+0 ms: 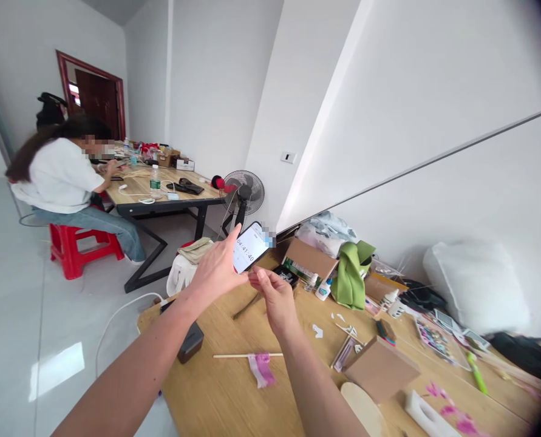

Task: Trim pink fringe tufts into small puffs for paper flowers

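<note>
My left hand (218, 264) is wrapped round a smartphone (248, 244) and holds it tilted above the table; large timer digits show on its lit screen. My right hand (277, 297) is at the phone's lower corner, thumb and fingers pinched together. What lies in that pinch, if anything, is too small to tell. Below the hands, a thin wooden stick (231, 355) lies on the wooden table (206, 400), with a purple and white knitted piece (261, 370) hanging from it. Part of the stick disappears behind my right forearm.
Glue bottles (323, 289), green fabric (350, 282), a cardboard piece (382, 367) and a white bag (477, 285) crowd the right side. A black box (190, 343) stands at the left edge. Beyond are a fan (245, 191) and a person (65, 170) seated at another table.
</note>
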Demonstrator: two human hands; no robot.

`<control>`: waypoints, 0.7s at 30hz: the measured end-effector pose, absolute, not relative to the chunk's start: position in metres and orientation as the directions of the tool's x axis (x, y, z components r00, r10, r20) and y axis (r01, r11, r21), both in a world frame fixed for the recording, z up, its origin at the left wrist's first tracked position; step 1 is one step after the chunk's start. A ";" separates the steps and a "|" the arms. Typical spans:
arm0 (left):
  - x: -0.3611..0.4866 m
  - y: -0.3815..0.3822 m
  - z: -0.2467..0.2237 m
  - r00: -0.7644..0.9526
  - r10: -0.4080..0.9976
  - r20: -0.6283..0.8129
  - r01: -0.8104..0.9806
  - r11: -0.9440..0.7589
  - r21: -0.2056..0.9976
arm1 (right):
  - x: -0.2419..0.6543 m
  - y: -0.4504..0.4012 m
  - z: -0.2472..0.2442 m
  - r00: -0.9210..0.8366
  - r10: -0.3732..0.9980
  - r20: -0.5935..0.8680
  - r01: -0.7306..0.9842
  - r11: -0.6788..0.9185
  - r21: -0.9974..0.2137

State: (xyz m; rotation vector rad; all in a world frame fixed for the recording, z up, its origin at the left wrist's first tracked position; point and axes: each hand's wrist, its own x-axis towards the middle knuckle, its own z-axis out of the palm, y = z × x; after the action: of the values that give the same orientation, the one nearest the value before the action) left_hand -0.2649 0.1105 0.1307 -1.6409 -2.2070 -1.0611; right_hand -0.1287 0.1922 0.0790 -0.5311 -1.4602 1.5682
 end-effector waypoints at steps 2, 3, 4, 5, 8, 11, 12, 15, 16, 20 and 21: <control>-0.264 0.111 0.131 -0.349 0.753 0.557 0.911 0.134 0.390 | -0.122 0.188 0.080 -0.490 0.841 0.231 -0.294 0.090 -0.951; -0.264 0.111 0.130 -0.344 0.753 0.561 0.917 0.140 0.374 | -0.119 0.186 0.080 -0.484 0.847 0.220 -0.287 0.084 -0.954; -0.264 0.111 0.130 -0.343 0.753 0.561 0.921 0.151 0.360 | -0.117 0.183 0.081 -0.479 0.852 0.213 -0.284 0.080 -0.956; -0.263 0.112 0.129 -0.345 0.754 0.559 0.923 0.163 0.349 | -0.114 0.181 0.082 -0.474 0.855 0.212 -0.282 0.081 -0.956; -0.261 0.112 0.128 -0.346 0.751 0.562 0.929 0.190 0.319 | -0.109 0.171 0.088 -0.473 0.850 0.230 -0.265 0.111 -0.958; -0.260 0.113 0.126 -0.333 0.745 0.578 0.937 0.192 0.292 | -0.105 0.160 0.096 -0.492 0.838 0.235 -0.212 0.147 -0.966; -0.260 0.113 0.125 -0.329 0.744 0.581 0.939 0.191 0.287 | -0.105 0.157 0.099 -0.501 0.832 0.238 -0.203 0.155 -0.967; -0.259 0.113 0.124 -0.323 0.745 0.585 0.942 0.190 0.277 | -0.105 0.148 0.105 -0.542 0.796 0.269 -0.238 0.161 -0.958; -0.259 0.113 0.124 -0.321 0.746 0.583 0.942 0.191 0.275 | -0.105 0.146 0.106 -0.556 0.783 0.278 -0.253 0.159 -0.954; -0.258 0.112 0.124 -0.329 0.758 0.563 0.940 0.202 0.277 | -0.103 0.138 0.111 -0.607 0.747 0.272 -0.244 0.150 -0.958; -0.258 0.113 0.124 -0.330 0.761 0.558 0.939 0.205 0.276 | -0.102 0.135 0.112 -0.617 0.740 0.269 -0.238 0.150 -0.960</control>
State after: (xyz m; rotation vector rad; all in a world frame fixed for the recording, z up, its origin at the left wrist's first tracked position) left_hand -0.2575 0.1126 0.1236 -1.6033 -2.1842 -0.8397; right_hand -0.1019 0.1354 0.1124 -0.4915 -1.6467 1.5799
